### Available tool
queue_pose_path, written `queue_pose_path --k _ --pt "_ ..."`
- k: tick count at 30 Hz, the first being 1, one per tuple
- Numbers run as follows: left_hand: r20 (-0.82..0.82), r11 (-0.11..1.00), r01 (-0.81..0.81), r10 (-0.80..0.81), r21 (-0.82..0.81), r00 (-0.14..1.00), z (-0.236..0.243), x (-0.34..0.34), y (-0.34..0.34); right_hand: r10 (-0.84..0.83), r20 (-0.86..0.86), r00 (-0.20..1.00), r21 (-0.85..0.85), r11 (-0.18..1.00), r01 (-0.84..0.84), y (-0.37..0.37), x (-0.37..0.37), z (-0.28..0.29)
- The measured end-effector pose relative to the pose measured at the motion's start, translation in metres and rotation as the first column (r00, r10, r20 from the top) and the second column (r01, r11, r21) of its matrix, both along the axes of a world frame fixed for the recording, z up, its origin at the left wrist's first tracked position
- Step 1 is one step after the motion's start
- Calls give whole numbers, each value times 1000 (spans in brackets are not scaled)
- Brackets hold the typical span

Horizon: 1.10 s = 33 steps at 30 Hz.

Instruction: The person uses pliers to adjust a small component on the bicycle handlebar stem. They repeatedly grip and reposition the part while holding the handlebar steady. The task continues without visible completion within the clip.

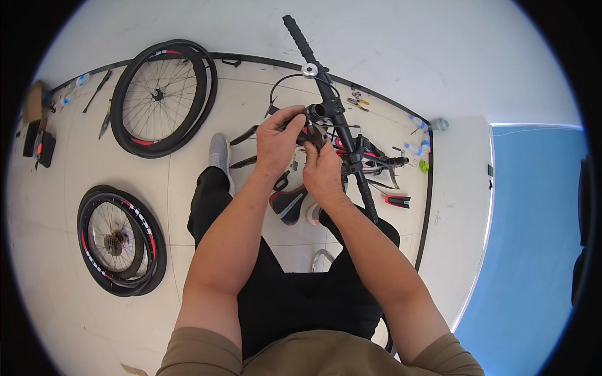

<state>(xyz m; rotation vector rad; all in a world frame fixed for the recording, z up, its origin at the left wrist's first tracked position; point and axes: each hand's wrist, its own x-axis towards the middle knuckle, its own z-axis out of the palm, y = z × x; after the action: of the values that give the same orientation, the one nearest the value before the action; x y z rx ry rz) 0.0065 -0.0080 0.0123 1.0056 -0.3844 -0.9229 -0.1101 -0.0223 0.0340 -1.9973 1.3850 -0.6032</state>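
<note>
Black straight bicycle handlebar with ribbed grips (339, 123) slants just to the right of both bare hands, passing close beside the right hand (323, 170). That hand and the left hand (278, 139) grasp a small dark grey metal piece (318, 135) between them, near the handlebar's middle.

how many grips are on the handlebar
2: one grip at the upper end of the handlebar, beyond the silver bell; another grip at the lower end, beside the right forearm. Both ends show.
</note>
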Motion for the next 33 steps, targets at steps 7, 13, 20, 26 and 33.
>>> queue_pose_path --k 7,13,20,26,33 --pt "-56 999 30 -31 -26 998 -1 3 2 3 -3 1000 141 990 -3 4 2 4" --pt "-50 998 59 -58 19 997 5 5 5 -35 154 987 217 976 1 9 -2 9" --pt "-40 999 48 -48 4 998 0 4 4 -59 197 979 192 981 21 3 -5 1" --pt "-32 998 60 -59 22 998 3 4 6 -180 366 913 440 898 1 11 -7 12" --pt "-31 997 70 -69 30 997 8 1 5 -361 428 829 728 681 -79 8 -8 41"
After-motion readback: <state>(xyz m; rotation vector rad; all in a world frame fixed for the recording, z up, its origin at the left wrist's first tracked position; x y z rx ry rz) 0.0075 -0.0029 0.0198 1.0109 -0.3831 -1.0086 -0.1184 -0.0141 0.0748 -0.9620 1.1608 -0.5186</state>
